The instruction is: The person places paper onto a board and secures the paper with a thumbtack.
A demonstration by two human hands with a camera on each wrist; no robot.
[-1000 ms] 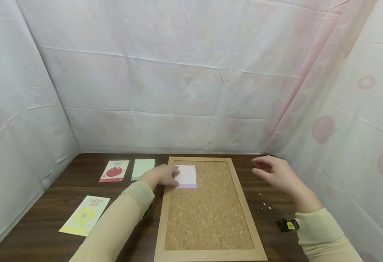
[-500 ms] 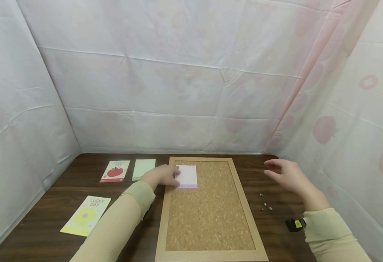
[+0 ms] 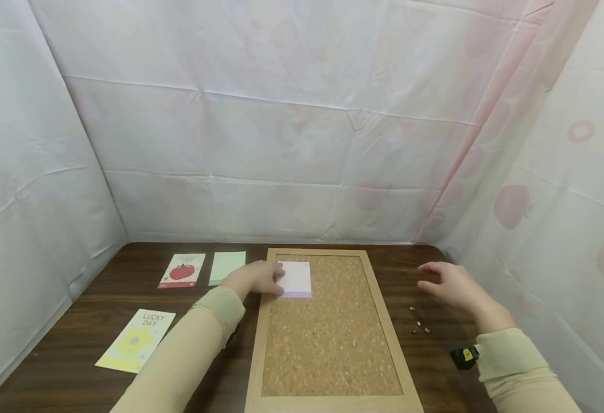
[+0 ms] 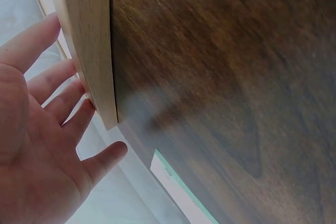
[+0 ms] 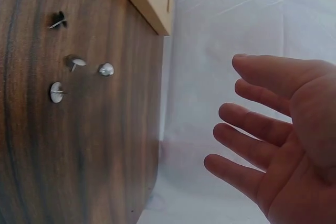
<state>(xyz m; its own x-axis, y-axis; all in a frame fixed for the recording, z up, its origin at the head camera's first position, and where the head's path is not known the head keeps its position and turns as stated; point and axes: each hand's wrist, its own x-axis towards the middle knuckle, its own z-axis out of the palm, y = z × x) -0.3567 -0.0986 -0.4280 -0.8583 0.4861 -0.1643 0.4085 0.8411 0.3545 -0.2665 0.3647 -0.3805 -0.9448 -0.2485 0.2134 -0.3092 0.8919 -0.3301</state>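
A small white paper card with a lilac bottom strip (image 3: 296, 280) lies at the upper left of a wood-framed corkboard (image 3: 332, 344). My left hand (image 3: 255, 276) rests over the frame's left side, its fingertips on the card's left edge. In the left wrist view those fingers (image 4: 63, 100) are spread and nearly straight beside the frame. To the board's right, my right hand (image 3: 451, 284) hovers over the table with relaxed fingers and nothing in them. Several silver thumbtacks (image 5: 106, 69) lie on the wood below it, some with points sideways or up.
Left of the board are a red apple card (image 3: 182, 271), a pale green card (image 3: 228, 267) and a yellow flower card marked "LUCKY DAY" (image 3: 136, 340). The dark wood table (image 3: 203, 321) ends at a pale hanging cloth (image 3: 260, 212) behind and at both sides.
My right hand has moved to the right, away from the board, and then dipped slightly toward the table. My left hand stays at the card's edge.
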